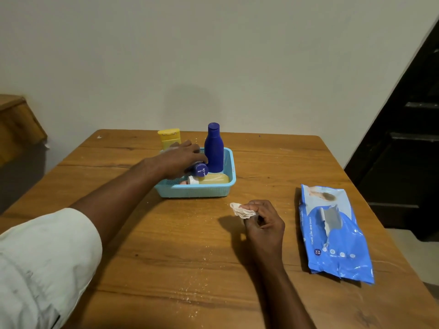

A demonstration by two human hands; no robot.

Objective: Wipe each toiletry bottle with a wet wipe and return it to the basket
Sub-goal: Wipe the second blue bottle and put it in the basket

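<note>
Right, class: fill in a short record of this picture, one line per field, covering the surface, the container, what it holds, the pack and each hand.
surface: wooden table
container: light blue basket
upright in basket: dark blue bottle, yellow bottle
lying in basket: pale yellow bottle, small blue-capped bottle
pack: blue wet wipes pack, flat on the table, right of the basket
left hand: over the basket, gripping the small blue-capped bottle
right hand: pinching a crumpled wet wipe

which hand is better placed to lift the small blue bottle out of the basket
Left. The left hand already rests on the small blue bottle in the basket; the right hand pinches the wet wipe.
</note>
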